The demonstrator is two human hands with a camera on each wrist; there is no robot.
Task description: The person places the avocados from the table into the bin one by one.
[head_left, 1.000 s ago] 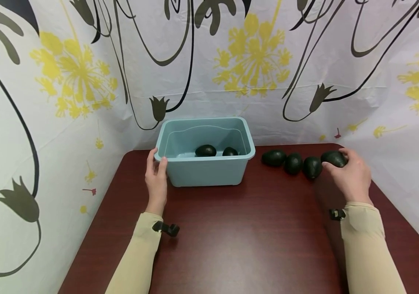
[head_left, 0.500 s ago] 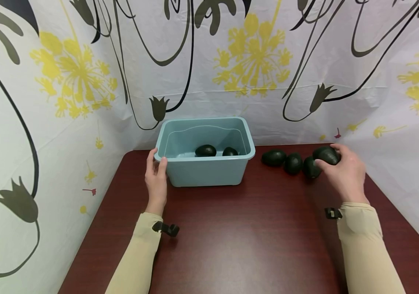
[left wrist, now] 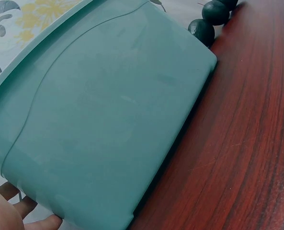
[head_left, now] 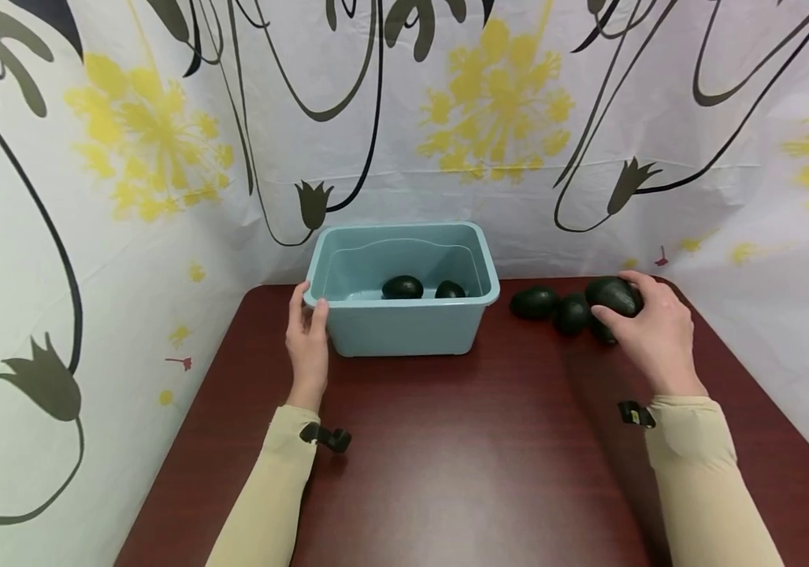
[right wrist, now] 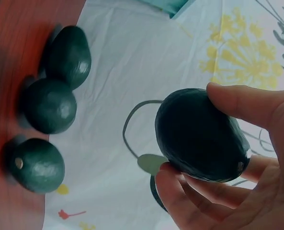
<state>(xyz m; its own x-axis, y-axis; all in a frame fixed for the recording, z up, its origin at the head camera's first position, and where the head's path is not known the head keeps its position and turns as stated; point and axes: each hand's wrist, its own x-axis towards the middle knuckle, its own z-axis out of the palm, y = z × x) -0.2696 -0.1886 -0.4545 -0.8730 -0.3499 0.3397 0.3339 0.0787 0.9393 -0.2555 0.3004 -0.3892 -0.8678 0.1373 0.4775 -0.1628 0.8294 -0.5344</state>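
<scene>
R hand grips one avocado lifted clear above the row of three avocados on the table, while L hand holds the teal tub at its corner, prob to steady it

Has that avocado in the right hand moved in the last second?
Yes. The avocado in the right hand has risen off the table and shifted left, toward the bin, over the row of avocados.
</scene>
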